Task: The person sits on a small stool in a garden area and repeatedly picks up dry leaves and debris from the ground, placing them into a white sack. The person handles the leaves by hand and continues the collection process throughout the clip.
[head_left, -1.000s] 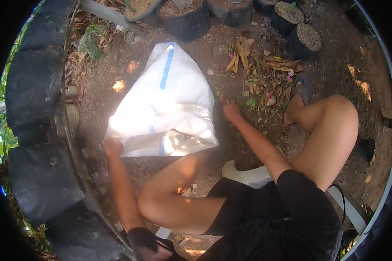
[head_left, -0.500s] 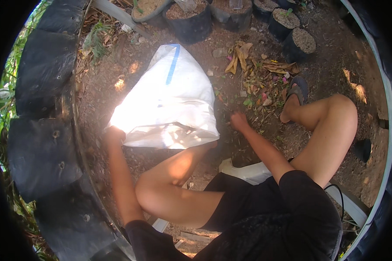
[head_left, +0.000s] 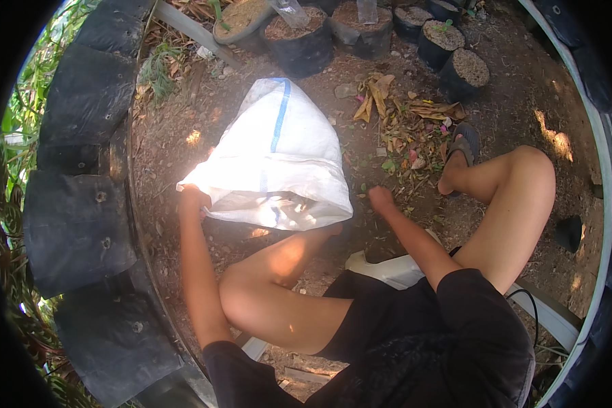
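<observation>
A white woven sack (head_left: 285, 139) with a blue stripe lies on the soil in front of me, its mouth turned toward my legs and gaping a little. My left hand (head_left: 196, 197) is closed on the left corner of the sack's mouth. To the right of the sack, just off its edge, my right hand (head_left: 381, 200) hangs low over the ground with its fingers curled in; whatever they may hold is hidden. Beyond that hand spreads a patch of dry leaves (head_left: 411, 132) with a few pink petals. The sack's contents are hard to make out in the glare and shadow.
Several black pots (head_left: 298, 51) filled with soil stand along the far side. Black sheeting (head_left: 75, 224) forms a wall on the left, and a pale curved rail (head_left: 602, 170) runs along the right. I sit on a low whitish seat (head_left: 387, 270); my sandalled foot (head_left: 459, 153) rests by the leaves.
My left hand has lifted the sack's corner slightly up and to the right, and the mouth gapes more. My right hand has shifted slightly right and nearer me.
</observation>
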`<action>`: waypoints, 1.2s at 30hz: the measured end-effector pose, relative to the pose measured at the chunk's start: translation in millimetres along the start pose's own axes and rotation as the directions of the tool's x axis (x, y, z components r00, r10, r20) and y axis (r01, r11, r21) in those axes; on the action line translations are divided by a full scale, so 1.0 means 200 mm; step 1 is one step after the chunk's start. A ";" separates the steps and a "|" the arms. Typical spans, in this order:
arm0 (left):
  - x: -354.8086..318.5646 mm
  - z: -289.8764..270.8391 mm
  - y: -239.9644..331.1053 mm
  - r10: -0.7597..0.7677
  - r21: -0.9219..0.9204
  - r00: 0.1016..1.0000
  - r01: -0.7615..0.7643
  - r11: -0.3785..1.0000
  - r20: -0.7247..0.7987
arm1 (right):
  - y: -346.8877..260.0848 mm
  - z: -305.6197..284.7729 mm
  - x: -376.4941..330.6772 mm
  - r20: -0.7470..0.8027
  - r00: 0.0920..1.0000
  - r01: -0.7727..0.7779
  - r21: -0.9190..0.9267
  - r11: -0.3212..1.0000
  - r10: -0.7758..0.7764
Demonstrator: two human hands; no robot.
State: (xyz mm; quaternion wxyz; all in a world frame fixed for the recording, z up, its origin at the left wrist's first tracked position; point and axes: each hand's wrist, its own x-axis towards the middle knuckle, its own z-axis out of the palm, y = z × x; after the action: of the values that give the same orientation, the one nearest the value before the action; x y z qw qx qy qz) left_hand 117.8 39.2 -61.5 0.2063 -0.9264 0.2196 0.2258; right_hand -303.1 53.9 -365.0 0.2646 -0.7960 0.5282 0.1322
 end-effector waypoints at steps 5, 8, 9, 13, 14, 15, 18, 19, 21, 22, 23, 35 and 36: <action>-0.03 0.00 0.01 0.090 0.014 0.995 -0.090 0.996 -0.039 | 0.06 -0.02 0.02 0.049 0.993 -0.108 0.082 0.991 0.104; -0.05 -0.02 0.04 0.193 -0.069 0.981 -0.194 0.979 -0.012 | 0.09 -0.08 0.04 -0.039 0.988 -0.124 0.390 0.912 0.151; -0.06 -0.03 0.06 0.243 -0.098 0.970 -0.243 0.965 -0.003 | 0.09 -0.12 0.05 -0.064 0.978 -0.137 0.514 0.847 0.197; -0.15 -0.07 0.17 0.525 -0.327 0.831 -0.452 0.830 0.186 | 0.07 -0.43 0.08 -0.348 0.921 0.135 0.711 0.690 0.178; -0.20 -0.08 0.20 0.566 -0.333 0.808 -0.495 0.802 0.164 | 0.04 -0.52 0.08 -0.456 0.873 0.226 0.696 0.682 0.176; -0.25 -0.09 0.23 0.616 -0.353 0.774 -0.542 0.763 0.142 | -0.01 -0.62 0.07 -0.473 0.862 0.289 0.753 0.591 0.181; -0.45 -0.15 0.31 0.709 -0.383 0.703 -0.638 0.668 0.064 | -0.19 -0.84 0.01 -0.500 0.855 0.412 0.817 0.404 0.139; -0.51 -0.16 0.33 0.728 -0.403 0.686 -0.667 0.627 -0.002 | -0.26 -0.88 -0.03 -0.492 0.866 0.426 0.821 0.380 0.092; -0.61 -0.17 0.38 0.748 -0.446 0.646 -0.720 0.532 -0.153 | -0.37 -0.91 -0.10 -0.515 0.856 0.448 0.770 0.453 0.029; -0.65 -0.18 0.41 0.741 -0.452 0.644 -0.728 0.516 -0.190 | -0.41 -0.92 -0.13 -0.543 0.840 0.453 0.707 0.544 0.007; -0.66 -0.18 0.43 0.728 -0.473 0.642 -0.732 0.490 -0.241 | -0.42 -0.91 -0.15 -0.558 0.830 0.443 0.642 0.625 -0.016; -0.37 -0.12 0.29 0.707 -0.335 0.636 -0.769 0.545 -0.309 | -0.06 -0.62 -0.06 0.090 0.981 -0.195 0.488 0.851 0.174; -0.36 -0.13 0.31 0.709 -0.301 0.583 -0.812 0.500 -0.396 | -0.06 -0.57 -0.04 0.053 0.994 -0.111 0.549 0.828 0.098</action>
State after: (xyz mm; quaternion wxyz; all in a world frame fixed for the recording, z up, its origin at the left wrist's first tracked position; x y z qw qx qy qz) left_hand 37.8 -2.2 -21.8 -0.1624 -0.7714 0.5692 0.2337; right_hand -302.7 -0.1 -262.8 0.4807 -0.6545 0.5836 -0.0024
